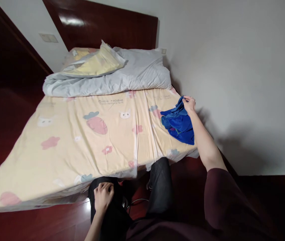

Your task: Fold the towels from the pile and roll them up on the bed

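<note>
My right hand (189,104) pinches the upper edge of a crumpled blue cloth (181,122). The cloth spreads down and to the left over the right edge of the bed, with small green and pink marks on its lower part. Whether it is a garment cannot be made out. Resting on my left knee is my left hand (103,195), its fingers curled in and nothing visible in them. Beneath the cloth lies a pale yellow bedsheet (117,140) printed with carrots, flowers and cat faces.
A rolled white and yellow quilt (102,82) lies across the head of the bed, against a white pillow (142,63). Behind stands a dark wooden headboard (112,25). A white wall (253,83) runs along the right. A thin cable (138,200) trails on the reddish floor.
</note>
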The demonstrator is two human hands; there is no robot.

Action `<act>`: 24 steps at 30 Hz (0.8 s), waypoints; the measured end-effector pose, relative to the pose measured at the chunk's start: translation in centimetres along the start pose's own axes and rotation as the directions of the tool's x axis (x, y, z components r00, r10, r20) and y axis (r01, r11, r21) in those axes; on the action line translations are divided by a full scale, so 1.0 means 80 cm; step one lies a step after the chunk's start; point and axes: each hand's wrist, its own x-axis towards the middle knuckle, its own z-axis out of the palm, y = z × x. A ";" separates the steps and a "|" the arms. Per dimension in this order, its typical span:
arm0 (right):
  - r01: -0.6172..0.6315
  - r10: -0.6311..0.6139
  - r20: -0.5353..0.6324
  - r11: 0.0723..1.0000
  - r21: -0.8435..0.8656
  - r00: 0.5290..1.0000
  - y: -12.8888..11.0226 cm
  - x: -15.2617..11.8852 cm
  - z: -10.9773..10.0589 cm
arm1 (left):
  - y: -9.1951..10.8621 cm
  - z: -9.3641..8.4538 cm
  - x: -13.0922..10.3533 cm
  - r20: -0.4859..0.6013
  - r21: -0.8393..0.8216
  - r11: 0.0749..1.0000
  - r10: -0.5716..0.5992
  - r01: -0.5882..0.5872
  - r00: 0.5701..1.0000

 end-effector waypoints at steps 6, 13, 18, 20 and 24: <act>0.180 -0.117 -0.160 0.866 0.466 0.980 -0.133 -0.011 -0.049 | -0.003 -0.006 -0.010 -0.003 -0.087 0.995 0.041 -0.041 0.999; 0.310 -0.434 0.032 0.691 0.653 0.900 -0.305 -0.170 -0.107 | 0.036 -0.026 -0.075 -0.120 -0.536 0.844 -0.039 -0.031 0.992; 0.191 -0.507 0.272 0.685 0.704 0.818 -0.338 -0.303 -0.087 | 0.138 -0.127 -0.135 -0.357 -0.756 0.633 -0.182 -0.168 0.916; 0.134 -0.514 0.371 0.704 0.697 0.773 -0.338 -0.351 -0.073 | 0.169 -0.180 -0.141 -0.460 -0.754 0.586 -0.145 -0.299 0.876; 0.108 -0.570 0.492 0.718 0.687 0.657 -0.321 -0.459 -0.066 | 0.203 -0.255 -0.141 -0.434 -0.701 0.580 0.115 -0.415 0.894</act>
